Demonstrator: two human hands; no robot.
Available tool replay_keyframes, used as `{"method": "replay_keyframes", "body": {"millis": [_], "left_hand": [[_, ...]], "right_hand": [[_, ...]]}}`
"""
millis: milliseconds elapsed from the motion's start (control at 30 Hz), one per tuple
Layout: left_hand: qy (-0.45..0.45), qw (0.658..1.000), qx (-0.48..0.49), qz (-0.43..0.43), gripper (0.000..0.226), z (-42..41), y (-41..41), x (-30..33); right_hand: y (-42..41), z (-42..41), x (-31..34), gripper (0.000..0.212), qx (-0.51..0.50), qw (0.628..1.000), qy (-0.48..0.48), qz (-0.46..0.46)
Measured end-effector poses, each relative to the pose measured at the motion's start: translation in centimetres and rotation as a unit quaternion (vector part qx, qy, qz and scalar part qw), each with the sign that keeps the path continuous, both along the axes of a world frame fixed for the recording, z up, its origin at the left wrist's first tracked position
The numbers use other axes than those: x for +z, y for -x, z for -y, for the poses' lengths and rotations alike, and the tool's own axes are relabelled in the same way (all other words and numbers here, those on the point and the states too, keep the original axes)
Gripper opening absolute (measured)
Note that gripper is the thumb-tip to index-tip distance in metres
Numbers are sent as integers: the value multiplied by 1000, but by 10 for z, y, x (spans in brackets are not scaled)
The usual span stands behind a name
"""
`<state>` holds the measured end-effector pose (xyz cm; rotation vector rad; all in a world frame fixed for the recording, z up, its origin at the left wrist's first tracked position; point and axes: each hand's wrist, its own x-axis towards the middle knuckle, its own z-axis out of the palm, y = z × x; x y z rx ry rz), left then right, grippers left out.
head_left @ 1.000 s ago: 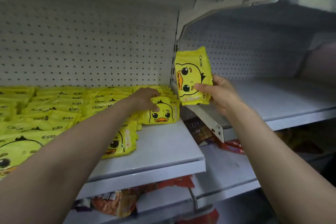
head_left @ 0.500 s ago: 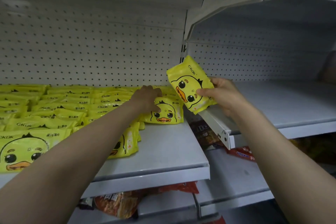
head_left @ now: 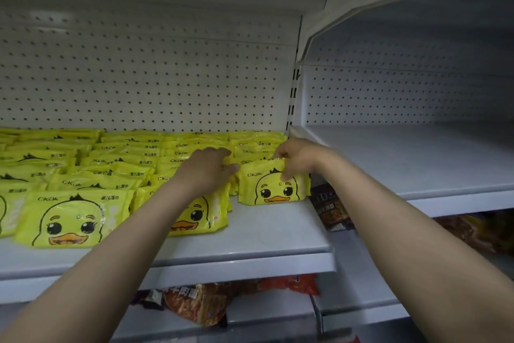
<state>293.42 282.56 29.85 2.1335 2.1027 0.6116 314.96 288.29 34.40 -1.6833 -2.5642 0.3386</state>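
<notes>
Yellow duck packet (head_left: 274, 188) stands upright, right fingers (head_left: 280, 152) pinching its top, left fingers (head_left: 228, 168) straight just beside it

Red noodle packets (head_left: 194, 308) (crumpled) below; pegboard (head_left: 139, 78) behind.

Two hands (head_left: 207, 173) (head_left: 296, 160); over twenty duck packs (head_left: 72, 217)
</notes>
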Motion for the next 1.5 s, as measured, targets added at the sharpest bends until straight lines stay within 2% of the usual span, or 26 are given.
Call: {"method": "replay_keyframes", "body": {"millis": [133, 267, 400, 800, 1067, 1267, 1400, 1500], "left_hand": [[-24, 996, 11, -90, 58, 12, -8, -16], [-40, 990, 24, -136, 58, 13, -12, -29], [-67, 988, 31, -139, 56, 11, -12, -39], [-90, 986, 42, -136, 55, 9, -12, -45], [-119, 985, 40, -121, 55, 11, -13, -47], [-103, 992, 22, -72, 57, 14, -7, -34], [-95, 995, 10, -5, 57, 29, 24, -9], [-111, 993, 30, 18, 56, 50, 67, 11]], "right_hand": [[10, -8, -16, 68, -12, 999, -39, 21], [13, -8, -29, 74, 4, 999, -41, -29], [12, -3, -43, 82, 16, 995, -77, -54], [16, -4, -62, 74, -1, 986, -145, -84], [20, 1, -61, 73, -7, 988, -152, -40], [39, 14, -38, 71, -23, 990, -137, 6], [75, 26, -7, 69, -4, 989, -147, 20], [115, 45, 12, 68, 33, 985, -169, -9]]}}
